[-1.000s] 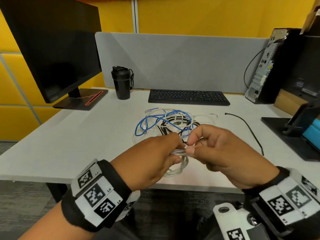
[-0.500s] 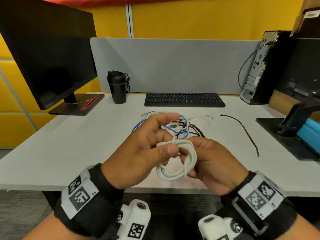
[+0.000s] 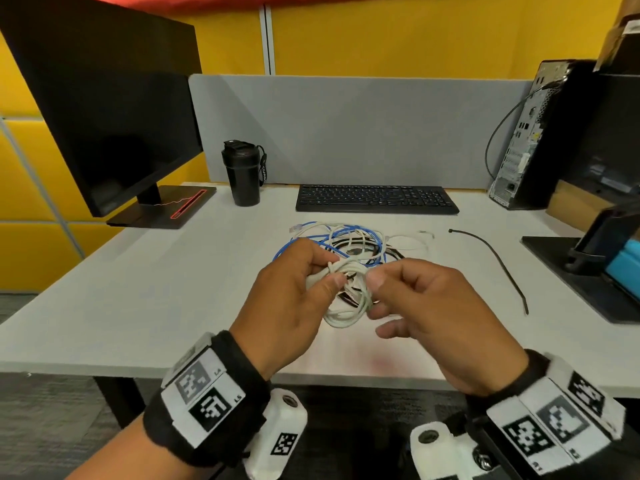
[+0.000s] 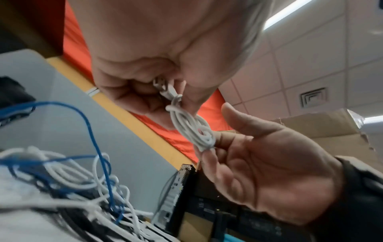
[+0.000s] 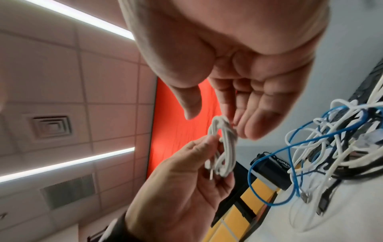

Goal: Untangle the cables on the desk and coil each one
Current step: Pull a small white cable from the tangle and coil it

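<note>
A small white cable coil hangs just above the desk in front of the tangle. My left hand pinches it near its connector, thumb against curled fingers. My right hand is beside the coil with its thumb spread; its nearly straight fingers touch the loops without gripping. Behind the hands, a tangle of blue, white and black cables lies on the white desk; the hands cover its front part.
A black keyboard lies behind the tangle, with a black tumbler and a monitor to the left. A loose black cable runs along the right. A PC tower and a black stand are at the right.
The right hand has let go of the coil's loops and opened its fingers. The left hand keeps the coil and has carried it a little toward the tangle.
</note>
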Tool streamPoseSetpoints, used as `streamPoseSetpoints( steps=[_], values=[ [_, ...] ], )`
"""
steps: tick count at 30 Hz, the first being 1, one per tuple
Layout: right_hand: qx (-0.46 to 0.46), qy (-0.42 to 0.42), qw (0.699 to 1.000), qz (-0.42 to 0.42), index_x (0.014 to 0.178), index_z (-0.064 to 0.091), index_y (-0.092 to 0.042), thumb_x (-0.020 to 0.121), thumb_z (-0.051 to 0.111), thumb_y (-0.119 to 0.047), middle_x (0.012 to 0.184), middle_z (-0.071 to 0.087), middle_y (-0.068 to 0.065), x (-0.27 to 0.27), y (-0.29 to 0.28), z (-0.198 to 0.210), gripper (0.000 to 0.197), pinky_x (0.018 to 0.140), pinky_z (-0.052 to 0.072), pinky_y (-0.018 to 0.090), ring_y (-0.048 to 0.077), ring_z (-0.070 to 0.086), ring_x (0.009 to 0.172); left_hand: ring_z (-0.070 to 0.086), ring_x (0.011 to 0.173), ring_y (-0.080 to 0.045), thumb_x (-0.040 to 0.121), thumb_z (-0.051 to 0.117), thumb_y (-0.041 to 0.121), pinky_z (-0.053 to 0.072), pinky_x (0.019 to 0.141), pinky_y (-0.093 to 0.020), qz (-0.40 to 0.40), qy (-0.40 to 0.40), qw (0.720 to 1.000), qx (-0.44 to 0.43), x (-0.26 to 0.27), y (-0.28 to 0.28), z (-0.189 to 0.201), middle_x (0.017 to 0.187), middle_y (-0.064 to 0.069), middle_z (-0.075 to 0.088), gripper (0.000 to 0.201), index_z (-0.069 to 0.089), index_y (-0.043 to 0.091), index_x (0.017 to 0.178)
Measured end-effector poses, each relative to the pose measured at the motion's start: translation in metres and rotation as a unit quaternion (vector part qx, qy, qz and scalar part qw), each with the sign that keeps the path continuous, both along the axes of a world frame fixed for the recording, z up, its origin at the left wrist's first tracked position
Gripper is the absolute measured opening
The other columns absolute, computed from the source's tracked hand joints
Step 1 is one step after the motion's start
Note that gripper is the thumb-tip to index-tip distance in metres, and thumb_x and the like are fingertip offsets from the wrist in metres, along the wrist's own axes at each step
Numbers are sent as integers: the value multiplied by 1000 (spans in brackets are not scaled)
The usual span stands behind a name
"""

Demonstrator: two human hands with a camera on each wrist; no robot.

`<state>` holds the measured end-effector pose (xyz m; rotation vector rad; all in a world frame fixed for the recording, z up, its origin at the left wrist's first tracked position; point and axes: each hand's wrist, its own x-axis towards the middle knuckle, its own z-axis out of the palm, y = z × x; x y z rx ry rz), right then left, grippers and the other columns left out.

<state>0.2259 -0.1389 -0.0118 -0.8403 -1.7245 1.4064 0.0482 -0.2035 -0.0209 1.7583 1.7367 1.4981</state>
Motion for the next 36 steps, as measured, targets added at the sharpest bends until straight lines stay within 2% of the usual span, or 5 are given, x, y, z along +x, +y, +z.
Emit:
streamPoseSetpoints(
  steps=[6,10,15,26,36],
  values=[
    [-202,84,970,108,84,76,-14,84,69,-21,89,73,11,5,10,1,10,59,56,29,17,67,72,69,69,-18,77,74,12,54,68,-30,-181,-438,873,-120,-1,3,4,80,-11,72,11,69,10,87],
    [-324,126,911,221,98,74,-11,81,71,-22,98,70,11,12,13,6,21,58,55,27,18,67,77,68,70,-20,73,74,14,56,70,-34,-226,-495,829,-129,1,2,0,83,-12,71,17,70,8,88],
    [-228,92,959,140,88,67,-6,87,63,-20,83,69,14,8,13,3,14,57,57,27,16,64,63,65,68,-18,80,69,10,54,79,-42,-256,-559,782,-102,5,4,-3,80,-9,67,9,68,7,88],
    [295,-7,952,-79,96,75,-35,79,74,-36,96,71,-17,5,5,1,18,73,51,18,8,67,85,69,70,-13,79,72,21,54,66,-25,-154,-449,875,-95,17,2,-5,88,-8,75,5,72,20,83],
    [-58,133,989,-16,88,73,-4,85,67,4,79,74,16,5,14,0,10,55,57,30,26,67,61,72,94,-23,86,69,19,57,83,-40,-169,-158,971,-68,9,1,-2,98,-5,77,16,66,17,102]
  ],
)
